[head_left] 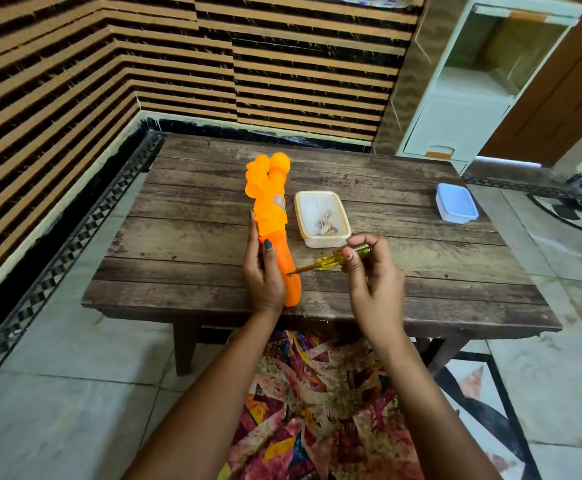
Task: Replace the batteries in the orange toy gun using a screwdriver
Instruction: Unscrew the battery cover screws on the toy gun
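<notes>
The orange toy gun (pixel 271 216) lies lengthwise on the wooden table (pixel 404 258), its grip end near the front edge. My left hand (pixel 263 271) grips the gun's lower handle, thumb on top. In my right hand (pixel 372 268) I pinch the yellow transparent handle of a screwdriver (pixel 327 263). Its metal tip touches the right side of the gun's handle, at a small dark screw spot.
A cream plastic tub (pixel 331 239) holding small metal bits stands just right of the gun. A blue lid (pixel 456 207) lies near the table's right edge. A white cabinet (pixel 456 109) stands behind right. Striped wall behind; tiled floor around.
</notes>
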